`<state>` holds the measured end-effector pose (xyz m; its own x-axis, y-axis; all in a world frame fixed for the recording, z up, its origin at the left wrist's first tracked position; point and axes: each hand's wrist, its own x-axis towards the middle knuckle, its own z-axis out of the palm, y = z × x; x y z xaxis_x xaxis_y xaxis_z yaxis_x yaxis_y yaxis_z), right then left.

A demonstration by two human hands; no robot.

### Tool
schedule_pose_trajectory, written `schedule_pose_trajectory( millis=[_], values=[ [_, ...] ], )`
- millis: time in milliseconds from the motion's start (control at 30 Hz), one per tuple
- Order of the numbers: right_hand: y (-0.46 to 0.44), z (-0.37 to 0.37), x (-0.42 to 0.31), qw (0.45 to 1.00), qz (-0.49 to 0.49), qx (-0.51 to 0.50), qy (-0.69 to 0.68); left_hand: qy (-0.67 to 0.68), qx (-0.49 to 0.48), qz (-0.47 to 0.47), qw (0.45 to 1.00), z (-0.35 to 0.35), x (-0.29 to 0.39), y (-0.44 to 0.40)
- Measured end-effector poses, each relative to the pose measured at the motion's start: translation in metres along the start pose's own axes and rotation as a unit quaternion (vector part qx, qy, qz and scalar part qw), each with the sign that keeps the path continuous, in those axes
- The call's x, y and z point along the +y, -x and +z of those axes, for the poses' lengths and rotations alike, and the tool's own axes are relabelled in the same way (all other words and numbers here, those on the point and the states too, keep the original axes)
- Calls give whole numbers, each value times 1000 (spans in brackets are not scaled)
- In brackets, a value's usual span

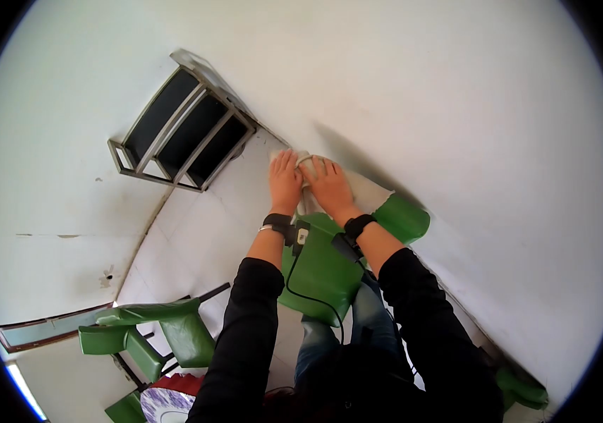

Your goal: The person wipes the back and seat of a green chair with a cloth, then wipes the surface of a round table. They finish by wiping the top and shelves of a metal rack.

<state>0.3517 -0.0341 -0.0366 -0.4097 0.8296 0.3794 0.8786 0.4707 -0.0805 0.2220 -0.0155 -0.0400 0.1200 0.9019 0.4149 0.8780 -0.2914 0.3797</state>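
A beige cloth lies over the far part of a green padded chair, partly draped against its backrest. A narrow strip or fold of the cloth shows between my hands; what it is exactly I cannot make out. My left hand rests on the cloth's left end with its fingers stretched forward. Just beside it, my right hand presses down on the cloth, fingers extended and slightly spread. Both wrists wear black straps, and a small device with a black cable sits by the left one.
At the upper left, a metal-framed rack with black shelves stands against the wall. More green chairs are at the lower left, near a purple-and-white round item. A white wall runs along the right, close to the chair.
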Motion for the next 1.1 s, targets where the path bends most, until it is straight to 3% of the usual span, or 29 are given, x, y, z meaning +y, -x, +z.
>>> schedule_pose_trajectory(
  millis=[133, 267, 333, 400, 467, 533, 600, 700, 867, 933, 1000, 1033, 1100],
  values=[
    [1, -5, 3, 996, -40, 59, -52, -15, 37, 23, 999, -3, 5, 15],
    [14, -11, -4, 991, -57, 26, -122, 2, 45, 20, 999, -5, 5, 41],
    [34, -7, -18, 985, -76, 27, -150, 54, -45, -55, 996, -9, 3, 67],
    [70, 11, -40, 953, -31, -69, -292, 96, -65, -37, 993, -8, -2, 107],
    [118, 22, -70, 879, 132, -163, -429, 104, -92, -67, 988, -3, -2, 154],
    [171, 49, -88, 850, 186, -168, -464, 242, -199, -205, 927, 15, -9, 225],
    [221, 72, -102, 804, 232, -211, -505, 346, -239, -310, 852, 26, -4, 291],
    [270, 82, -118, 741, 273, -343, -508, 364, -259, -397, 802, 18, 15, 345],
    [308, 100, -133, 763, 188, -409, -463, 355, -296, -462, 757, 38, 6, 419],
    [303, 105, -133, 782, 174, -463, -380, 349, -301, -488, 741, 49, -6, 431],
    [307, 114, -130, 780, 148, -517, -319, 224, -337, -434, 805, 57, -22, 446],
    [308, 120, -128, 776, 124, -558, -267, 233, -332, -445, 798, 55, -30, 443],
    [308, 137, -123, 775, 66, -590, -215, 177, -422, -371, 808, 50, -53, 438]
  ],
)
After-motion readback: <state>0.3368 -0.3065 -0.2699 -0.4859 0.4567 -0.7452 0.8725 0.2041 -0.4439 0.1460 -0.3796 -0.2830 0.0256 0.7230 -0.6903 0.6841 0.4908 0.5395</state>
